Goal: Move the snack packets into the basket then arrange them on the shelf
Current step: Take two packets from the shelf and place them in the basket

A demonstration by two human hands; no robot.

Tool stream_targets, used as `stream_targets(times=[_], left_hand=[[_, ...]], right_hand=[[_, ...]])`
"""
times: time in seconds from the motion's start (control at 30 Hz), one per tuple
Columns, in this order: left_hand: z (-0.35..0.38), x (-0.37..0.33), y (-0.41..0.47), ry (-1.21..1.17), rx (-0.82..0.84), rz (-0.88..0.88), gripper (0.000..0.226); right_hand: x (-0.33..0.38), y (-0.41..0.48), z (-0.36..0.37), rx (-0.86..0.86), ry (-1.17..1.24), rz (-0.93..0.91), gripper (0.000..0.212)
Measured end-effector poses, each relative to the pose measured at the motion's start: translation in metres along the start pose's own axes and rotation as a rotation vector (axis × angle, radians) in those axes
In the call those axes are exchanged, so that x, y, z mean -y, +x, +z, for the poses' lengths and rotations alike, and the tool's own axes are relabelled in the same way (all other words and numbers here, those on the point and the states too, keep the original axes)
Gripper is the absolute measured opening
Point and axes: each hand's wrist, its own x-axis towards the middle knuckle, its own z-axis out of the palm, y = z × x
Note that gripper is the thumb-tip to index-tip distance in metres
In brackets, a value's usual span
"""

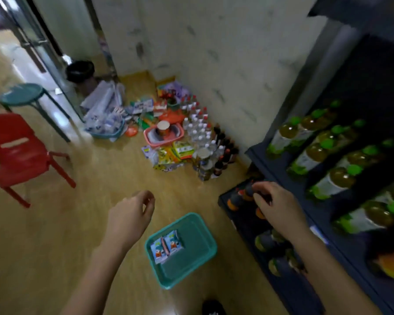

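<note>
A teal basket (198,264) sits on the wooden floor in front of me, with two blue snack packets (166,245) lying side by side at its far left. My left hand (132,214) hangs above the floor to the left of the basket, fingers loosely curled and holding nothing. My right hand (275,205) reaches over the lowest ledge of the dark shelf (259,155), its fingers curled on a small dark and orange item (248,190) among similar blurred ones. The palm hides part of that row.
Green-capped bottles (332,180) fill the shelf's upper rows on the right. A pile of goods, a pink basket (163,135) and clear bottles stand by the far wall. A red chair (21,153) and a green stool (23,94) stand at the left.
</note>
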Motion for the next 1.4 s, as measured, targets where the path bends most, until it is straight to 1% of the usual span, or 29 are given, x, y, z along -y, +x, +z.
stream_targets(times=[0.17,0.27,0.47,0.6,0.7,0.77,0.87,1.03,1.13,1.3,1.4], left_hand=[[-0.050,-0.063,-0.022,-0.006,-0.031,0.252,0.017],[-0.064,-0.109,-0.039,-0.033,-0.041,0.447,0.014],[-0.079,-0.223,-0.087,-0.058,0.009,0.824,0.011],[-0.080,-0.291,-0.126,-0.110,-0.017,0.975,0.018],[-0.076,-0.338,-0.163,-0.162,-0.011,1.079,0.018],[-0.072,-0.371,-0.194,-0.191,-0.008,1.144,0.015],[-0.060,-0.418,-0.249,-0.237,0.022,1.192,0.016],[-0.030,-0.481,-0.330,-0.351,0.046,1.252,0.017],[-0.021,-0.514,-0.370,-0.423,0.051,1.270,0.015],[-0.022,-0.579,-0.402,-0.461,-0.071,1.321,0.017],[-0.022,-0.626,-0.416,-0.474,-0.079,1.343,0.016]], right_hand=[[-0.024,-0.105,-0.090,-0.246,-0.008,0.146,0.025],[-0.038,-0.183,-0.123,-0.372,-0.027,0.271,0.027],[-0.062,-0.336,-0.176,-0.621,-0.086,0.527,0.026],[-0.079,-0.424,-0.205,-0.814,-0.114,0.687,0.025],[-0.094,-0.485,-0.219,-0.891,-0.148,0.797,0.026],[-0.107,-0.524,-0.227,-0.921,-0.169,0.865,0.025],[-0.130,-0.576,-0.246,-0.920,-0.206,0.931,0.025],[-0.174,-0.635,-0.277,-0.918,-0.270,0.918,0.025],[-0.197,-0.652,-0.303,-0.905,-0.282,0.889,0.024],[-0.236,-0.659,-0.356,-0.905,-0.330,0.838,0.022],[-0.262,-0.653,-0.387,-0.889,-0.347,0.846,0.021]])
